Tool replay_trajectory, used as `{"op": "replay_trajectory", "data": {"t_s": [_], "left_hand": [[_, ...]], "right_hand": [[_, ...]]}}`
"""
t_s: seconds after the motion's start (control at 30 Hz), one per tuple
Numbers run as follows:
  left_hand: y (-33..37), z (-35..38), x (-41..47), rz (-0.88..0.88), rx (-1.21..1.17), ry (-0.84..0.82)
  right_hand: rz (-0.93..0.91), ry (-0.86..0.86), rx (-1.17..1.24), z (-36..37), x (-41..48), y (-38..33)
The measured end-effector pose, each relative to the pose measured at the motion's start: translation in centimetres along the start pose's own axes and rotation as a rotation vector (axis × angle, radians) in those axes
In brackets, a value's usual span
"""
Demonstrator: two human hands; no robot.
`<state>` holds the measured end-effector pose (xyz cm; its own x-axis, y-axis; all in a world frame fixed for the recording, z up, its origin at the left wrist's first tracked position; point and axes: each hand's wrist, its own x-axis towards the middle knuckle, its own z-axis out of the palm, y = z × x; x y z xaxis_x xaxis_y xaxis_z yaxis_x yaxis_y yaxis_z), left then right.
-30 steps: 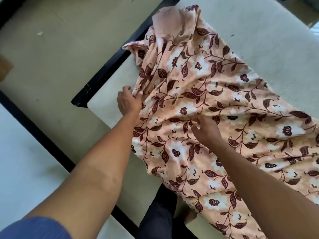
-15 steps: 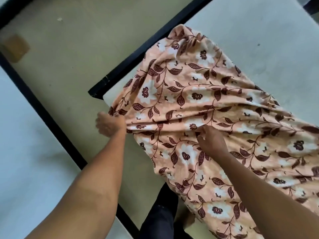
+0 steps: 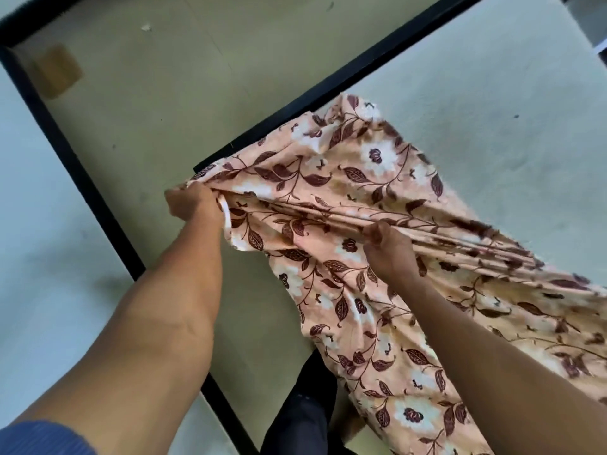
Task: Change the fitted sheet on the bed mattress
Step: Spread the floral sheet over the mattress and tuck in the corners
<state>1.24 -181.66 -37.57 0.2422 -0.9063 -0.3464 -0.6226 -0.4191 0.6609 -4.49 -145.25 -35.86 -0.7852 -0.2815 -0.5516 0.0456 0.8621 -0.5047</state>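
A peach fitted sheet with a dark red leaf and white flower print lies bunched over the near corner of a pale grey mattress. My left hand grips the sheet's gathered edge just off the mattress corner, where a white elastic band shows. My right hand pinches a long fold of the same sheet further right. The cloth is stretched taut between both hands and hangs down over the mattress side toward my legs.
A black bed frame rail runs along the mattress edge. A second pale mattress with a black frame lies at left. Greenish floor separates them, with a brown patch at far left. My dark trousers show below.
My left hand has pulled the sheet's edge leftward and toward me, off the mattress corner. The sheet now covers that corner and is drawn taut. My right hand has closed on a fold.
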Motion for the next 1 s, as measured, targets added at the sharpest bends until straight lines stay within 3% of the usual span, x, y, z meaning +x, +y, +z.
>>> {"op": "replay_trajectory", "data": {"t_s": [0.1,0.23,0.3,0.37,0.47,0.53,0.63,0.7,0.77,0.87,1.0], "left_hand": [[0.2,-1.0,-0.6,0.138,-0.009,-0.040],[-1.8,-2.5,-3.2,0.254,0.039,-0.325],[-4.8,-3.6,-4.3,0.271,0.200,-0.283],[-9.4,-4.3,-5.2,0.156,0.348,-0.267],[-15.7,-4.9,-8.1,-0.082,0.497,-0.670],[-18.3,-4.6,-9.8,0.049,0.688,-0.854],[-19.6,-5.0,-10.9,0.308,0.901,-0.722],[-20.5,-7.0,-10.1,0.243,0.845,-0.536],[-22.1,-9.8,-7.9,0.044,0.821,-0.364],[-23.6,-12.0,-6.1,-0.101,0.844,-0.437],[-19.9,-11.7,-10.2,0.081,0.895,-0.585]], "right_hand": [[-0.020,0.014,-0.021,-0.4,-0.8,0.2],[-0.010,0.024,-0.005,-0.6,-2.2,0.7],[-0.025,0.021,0.005,-0.4,-3.2,1.1],[-0.017,0.012,0.017,0.1,-4.3,1.3],[-0.034,-0.007,0.007,1.3,-5.9,2.1],[-0.084,-0.020,-0.026,2.2,-7.1,3.3],[-0.077,-0.072,-0.073,3.1,-8.6,5.1],[-0.019,-0.085,-0.081,3.2,-9.6,6.2],[0.008,-0.083,-0.078,2.8,-10.4,7.1],[0.004,-0.072,-0.083,1.7,-11.3,7.5],[0.007,-0.079,-0.127,0.0,-12.2,6.4]]}}
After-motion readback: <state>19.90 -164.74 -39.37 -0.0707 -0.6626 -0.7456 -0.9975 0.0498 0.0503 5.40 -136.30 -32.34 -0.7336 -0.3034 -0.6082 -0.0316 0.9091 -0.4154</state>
